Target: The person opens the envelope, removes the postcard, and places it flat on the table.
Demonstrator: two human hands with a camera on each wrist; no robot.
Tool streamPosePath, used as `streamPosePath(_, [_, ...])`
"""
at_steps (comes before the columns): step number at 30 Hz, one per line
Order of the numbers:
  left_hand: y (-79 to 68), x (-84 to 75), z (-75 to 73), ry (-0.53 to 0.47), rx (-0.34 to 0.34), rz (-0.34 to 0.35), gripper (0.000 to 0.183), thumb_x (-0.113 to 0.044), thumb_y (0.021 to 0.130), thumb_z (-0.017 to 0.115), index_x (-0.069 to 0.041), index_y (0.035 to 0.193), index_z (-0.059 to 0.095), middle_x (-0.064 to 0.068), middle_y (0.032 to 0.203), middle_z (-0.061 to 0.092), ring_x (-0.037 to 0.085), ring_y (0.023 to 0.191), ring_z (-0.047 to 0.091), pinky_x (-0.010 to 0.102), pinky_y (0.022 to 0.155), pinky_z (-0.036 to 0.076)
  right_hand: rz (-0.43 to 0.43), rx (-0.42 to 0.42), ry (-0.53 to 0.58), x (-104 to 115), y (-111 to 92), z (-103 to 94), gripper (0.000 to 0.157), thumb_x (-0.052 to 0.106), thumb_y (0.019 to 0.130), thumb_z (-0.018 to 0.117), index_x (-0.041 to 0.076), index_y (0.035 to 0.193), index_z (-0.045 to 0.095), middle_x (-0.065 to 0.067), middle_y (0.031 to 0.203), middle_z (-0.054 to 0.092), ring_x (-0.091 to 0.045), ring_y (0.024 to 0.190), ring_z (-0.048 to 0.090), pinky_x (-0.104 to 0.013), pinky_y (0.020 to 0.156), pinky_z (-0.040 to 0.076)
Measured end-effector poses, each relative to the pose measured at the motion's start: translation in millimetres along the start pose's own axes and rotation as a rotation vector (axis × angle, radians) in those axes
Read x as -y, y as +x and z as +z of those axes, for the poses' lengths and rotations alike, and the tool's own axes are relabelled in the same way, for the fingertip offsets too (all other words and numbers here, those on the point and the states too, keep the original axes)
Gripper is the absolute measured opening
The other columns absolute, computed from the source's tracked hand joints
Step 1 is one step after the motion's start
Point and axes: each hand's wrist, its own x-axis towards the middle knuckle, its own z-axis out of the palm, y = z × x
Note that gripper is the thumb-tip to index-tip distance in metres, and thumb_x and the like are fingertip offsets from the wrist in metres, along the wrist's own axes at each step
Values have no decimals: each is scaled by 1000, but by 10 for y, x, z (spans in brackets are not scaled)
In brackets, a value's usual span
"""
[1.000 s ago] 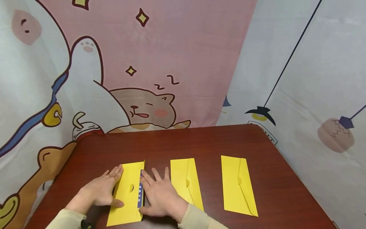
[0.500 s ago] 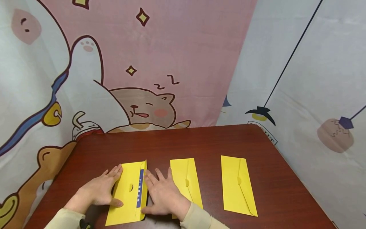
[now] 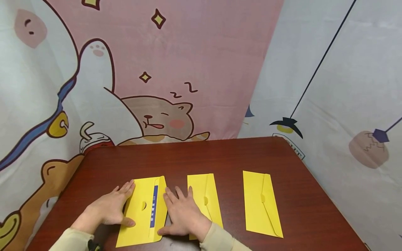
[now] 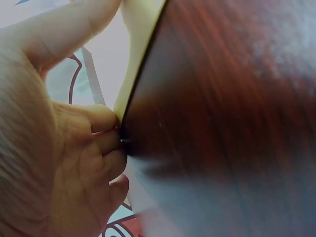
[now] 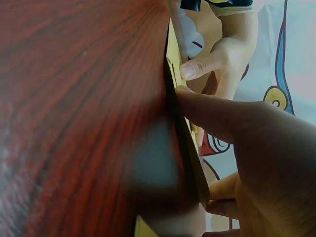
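Note:
On the left of the table in the head view lies a yellow envelope (image 3: 135, 200), its flap (image 3: 161, 200) folded out to the right. A blue strip (image 3: 153, 207) with white lettering shows in its opening. My left hand (image 3: 110, 209) rests on the left side of the envelope, fingertips near the top corner and thumb on its face. With fingers spread, my right hand (image 3: 184, 215) touches the flap's outer edge. In the right wrist view, the thumb and fingertips of that right hand (image 5: 261, 133) meet the tilted flap (image 5: 195, 173) at two spots along its edge.
Two more yellow envelopes lie flap side up: a middle one (image 3: 201, 191) partly covered by my right hand, and one farther right (image 3: 259, 202). The reddish-brown table (image 3: 220, 153) ends against a cartoon-printed cloth (image 3: 201, 69).
My right hand has moved slightly right, and the flap has swung from nearly upright to folded outward, uncovering more of the blue strip. My left hand has stayed in place.

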Motion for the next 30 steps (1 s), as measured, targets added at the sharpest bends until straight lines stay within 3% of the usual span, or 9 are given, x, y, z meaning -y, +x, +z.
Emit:
streamPosePath(5, [1,-20,-10,18,2,-10,146,-73,55,89,7,162,31,23,171,25,42,155,28,64,122,23,16,33,23,-9,10,14,113,91,78,61,18,163,42,3,171,31,-32,154,35,-73,116,26])
streamPosePath(10, [10,-95,-40,13,16,-63,146,-73,54,90,8,161,32,25,170,26,47,153,30,65,121,25,19,50,22,-14,10,17,113,91,78,60,19,163,43,4,171,32,-31,155,33,-73,117,25])
streamPosePath(14, [76,-218,-80,36,-2,-113,138,-80,63,82,13,156,38,32,165,32,56,147,35,68,116,31,27,64,0,-15,16,17,113,92,79,59,19,163,43,3,171,32,-30,155,32,-73,116,25])
streamPosePath(16, [135,-292,-84,73,-41,-132,131,-83,68,76,15,149,47,35,158,41,58,139,45,69,111,38,33,71,-16,-16,21,15,113,92,79,58,19,163,43,4,171,32,-30,156,31,-73,116,26])
streamPosePath(21, [295,-463,-32,137,-143,-195,105,-81,74,72,11,125,67,33,132,63,47,105,67,65,90,53,40,85,-44,-17,39,19,113,93,78,57,19,163,44,4,171,32,-30,156,31,-73,115,27])
streamPosePath(27, [399,-612,24,41,-183,-281,71,-62,75,81,2,102,68,19,101,62,32,81,58,55,74,53,44,104,-50,-8,47,17,113,93,79,57,20,163,43,5,171,31,-30,156,30,-73,116,26])
streamPosePath(30, [407,-664,53,0,-218,-317,67,-56,75,82,4,101,68,25,106,62,34,80,57,53,70,53,45,107,-49,-5,36,10,112,93,79,56,20,163,43,5,171,31,-29,156,30,-73,115,27])
